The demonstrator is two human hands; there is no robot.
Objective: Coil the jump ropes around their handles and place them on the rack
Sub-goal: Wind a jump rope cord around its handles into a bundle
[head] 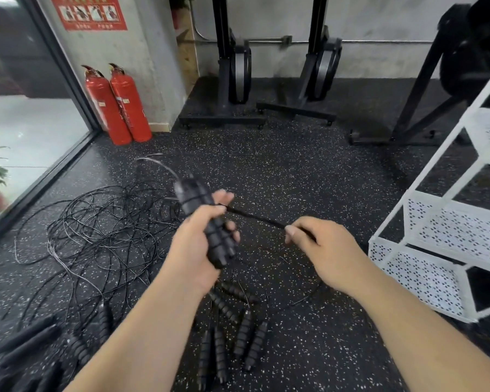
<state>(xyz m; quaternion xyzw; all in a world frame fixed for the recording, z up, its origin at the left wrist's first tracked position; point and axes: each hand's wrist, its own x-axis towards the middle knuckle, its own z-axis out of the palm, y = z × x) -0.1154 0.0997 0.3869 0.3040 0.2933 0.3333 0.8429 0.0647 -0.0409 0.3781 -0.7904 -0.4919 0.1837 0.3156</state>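
Pinching rope [252, 217], right hand [326, 250] hovers seemingly clear of the rack [393, 253] edge.

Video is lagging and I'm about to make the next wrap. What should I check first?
1. Left hand grips handles: ok.
2. Right hand pinches rope: ok.
3. Rope taut between the hands: ok.
4. Wraps on the handles sit tight: cannot tell, blurred.
5. Rope's loose end free of floor tangle: cannot tell.
6. Rack close at the right: ok.
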